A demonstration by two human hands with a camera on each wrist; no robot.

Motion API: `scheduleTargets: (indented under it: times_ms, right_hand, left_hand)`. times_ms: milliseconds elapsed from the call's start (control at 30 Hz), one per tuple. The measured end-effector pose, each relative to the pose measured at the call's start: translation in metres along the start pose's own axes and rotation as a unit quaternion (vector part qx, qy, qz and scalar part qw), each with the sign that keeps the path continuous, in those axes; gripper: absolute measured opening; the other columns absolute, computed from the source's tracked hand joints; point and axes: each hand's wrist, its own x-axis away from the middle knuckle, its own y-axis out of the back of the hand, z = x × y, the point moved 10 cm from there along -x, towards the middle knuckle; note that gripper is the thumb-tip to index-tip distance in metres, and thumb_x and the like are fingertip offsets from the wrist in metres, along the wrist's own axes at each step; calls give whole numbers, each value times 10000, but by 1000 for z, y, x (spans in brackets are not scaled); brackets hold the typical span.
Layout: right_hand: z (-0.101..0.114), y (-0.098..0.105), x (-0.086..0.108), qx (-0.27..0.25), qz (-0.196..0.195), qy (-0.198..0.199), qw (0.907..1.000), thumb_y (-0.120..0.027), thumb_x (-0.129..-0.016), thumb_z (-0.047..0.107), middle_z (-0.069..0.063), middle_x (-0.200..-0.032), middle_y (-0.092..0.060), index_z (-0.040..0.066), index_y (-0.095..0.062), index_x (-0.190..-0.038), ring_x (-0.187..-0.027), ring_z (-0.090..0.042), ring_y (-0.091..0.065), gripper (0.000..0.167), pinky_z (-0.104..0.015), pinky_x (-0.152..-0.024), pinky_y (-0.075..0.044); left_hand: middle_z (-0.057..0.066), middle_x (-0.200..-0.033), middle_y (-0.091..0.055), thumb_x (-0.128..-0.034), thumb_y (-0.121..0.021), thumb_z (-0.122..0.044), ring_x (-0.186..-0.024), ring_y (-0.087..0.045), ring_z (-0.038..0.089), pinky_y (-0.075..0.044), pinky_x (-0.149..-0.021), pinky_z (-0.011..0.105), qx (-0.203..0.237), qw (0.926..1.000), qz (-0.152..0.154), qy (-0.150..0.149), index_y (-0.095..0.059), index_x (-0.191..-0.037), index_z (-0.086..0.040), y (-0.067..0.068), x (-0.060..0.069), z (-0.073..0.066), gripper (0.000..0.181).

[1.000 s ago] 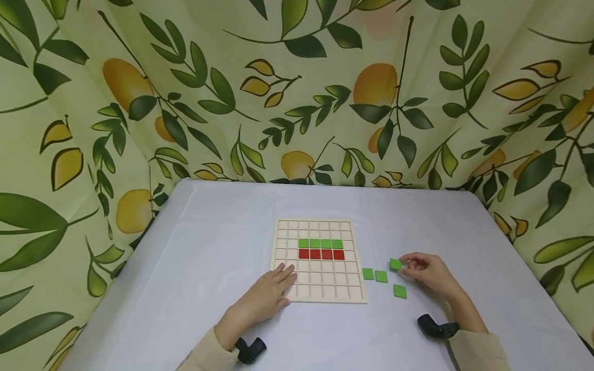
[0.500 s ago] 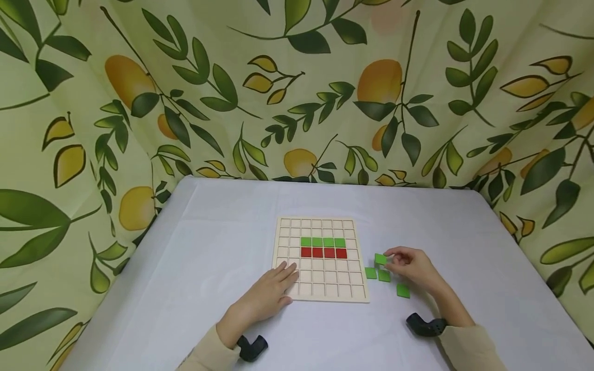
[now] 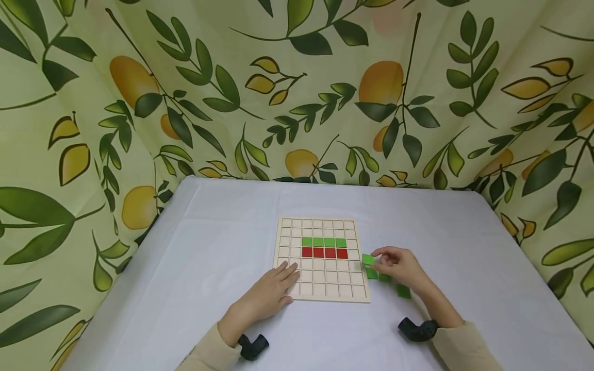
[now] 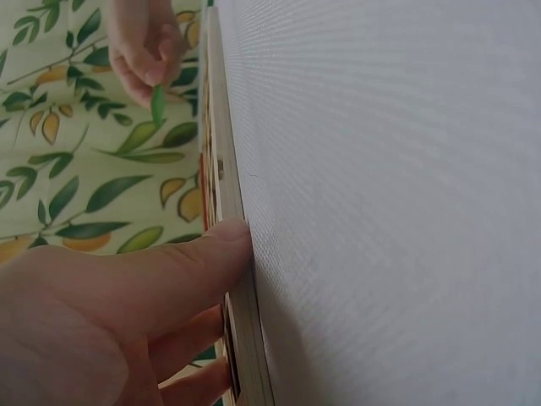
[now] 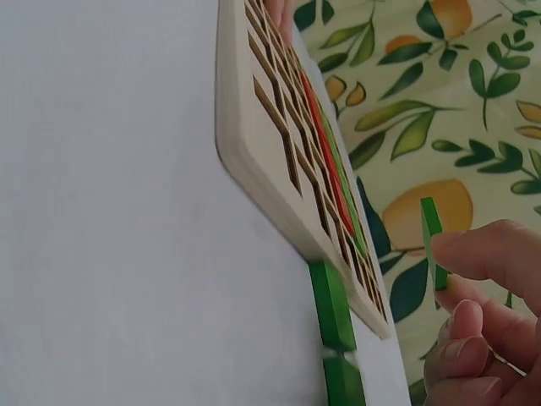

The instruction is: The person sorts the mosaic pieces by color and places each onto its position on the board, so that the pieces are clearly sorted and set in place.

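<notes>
My right hand (image 3: 402, 269) pinches a green square tile (image 3: 367, 259) between thumb and fingers, just off the board's right edge. In the right wrist view that tile (image 5: 433, 241) is raised above the table. The wooden grid board (image 3: 320, 291) carries a row of green tiles (image 3: 329, 242) directly behind a row of red tiles (image 3: 318, 252). My left hand (image 3: 262, 296) rests on the board's near left corner, fingers laid out on it. In the left wrist view, its thumb (image 4: 199, 262) touches the board's side edge.
Loose green tiles lie right of the board: one (image 3: 372, 273) against its edge, another (image 3: 384, 278) partly under my right hand, a third (image 3: 403, 291) nearer me. White cloth (image 3: 223, 232) covers the table. A patterned curtain (image 3: 297, 103) hangs behind.
My right hand has moved left with the green tile, from beyond the loose tiles to the board's right edge. My left hand has stayed on the board.
</notes>
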Motion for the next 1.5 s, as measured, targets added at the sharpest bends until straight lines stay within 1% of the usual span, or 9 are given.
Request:
scheduleTargets:
  times_ms: [267, 400, 533, 733, 900, 1033, 1133, 1333, 1500]
  right_hand:
    - [8, -13, -2, -136, 0, 103, 9999, -739, -783, 34, 31, -687, -488, -61, -661, -1034, -598, -9, -440, 279, -165, -503, -381]
    - [12, -19, -4, -196, 32, 149, 9997, -743, -784, 36, 44, -684, -490, -60, -661, -1036, -603, -6, -446, 282, -161, -525, -395]
    - [14, -25, -5, -294, 144, 119, 9994, -745, -789, 52, 39, -694, -492, -57, -655, -1046, -617, -7, -456, 294, -158, -542, -404]
    - [19, -34, -7, -390, 303, 144, 9987, -738, -796, 55, 40, -698, -496, -67, -647, -1056, -617, -5, -464, 302, -153, -545, -413]
    - [26, -41, -10, -401, 395, 296, 9980, -735, -796, 48, 45, -685, -486, -71, -651, -1054, -597, 0, -448, 296, -149, -523, -390]
    - [31, -47, -12, -501, 430, 355, 9972, -743, -783, 36, 40, -686, -473, -87, -648, -1049, -606, 1, -442, 308, -139, -523, -380]
    - [34, -52, -14, -565, 420, 308, 9970, -749, -771, 31, 32, -689, -471, -84, -656, -1040, -618, 2, -444, 307, -130, -536, -382]
    - [37, -63, -17, -466, 418, 323, 9975, -739, -771, 26, 10, -702, -487, -63, -672, -1022, -612, -4, -446, 275, -126, -546, -398]
    - [39, -68, -18, -398, 420, 365, 9977, -730, -777, 28, 36, -695, -496, -54, -676, -1016, -611, -2, -449, 259, -123, -550, -404]
  left_hand:
    - [124, -1543, -401, -925, -611, -217, -1448, -353, 342, -370, -1154, 504, 49, 10000, -23, -1, -460, -1423, -40, 1, -1, -1, 549]
    - [114, -1548, -396, -928, -608, -231, -1452, -349, 334, -366, -1160, 497, 21, 10000, 2, 54, -460, -1426, -49, 0, -2, 1, 550]
    - [106, -1554, -388, -932, -603, -239, -1460, -337, 325, -358, -1168, 490, 29, 9999, 42, 128, -454, -1432, -58, -1, -2, 2, 552]
    - [103, -1555, -387, -934, -601, -241, -1461, -336, 325, -359, -1168, 489, -2, 9999, 9, 113, -452, -1434, -62, -2, -2, 2, 551]
    - [102, -1552, -392, -931, -605, -239, -1459, -342, 322, -366, -1163, 490, -26, 9999, -23, 118, -454, -1433, -65, -1, -2, 2, 552]
    - [115, -1545, -400, -922, -617, -222, -1452, -350, 332, -378, -1151, 499, 0, 10000, -46, 77, -460, -1425, -47, -1, -1, 1, 556]
    - [126, -1541, -404, -918, -622, -210, -1449, -353, 339, -381, -1146, 501, 14, 10000, -68, 31, -460, -1421, -34, 0, 0, 0, 557]
    - [128, -1540, -404, -922, -617, -208, -1449, -353, 338, -379, -1148, 498, -7, 10000, -78, 13, -459, -1422, -33, 0, 0, -1, 553]
    - [122, -1544, -399, -923, -616, -212, -1453, -349, 333, -376, -1151, 496, -8, 10000, -37, 45, -456, -1425, -39, -1, 1, 0, 555]
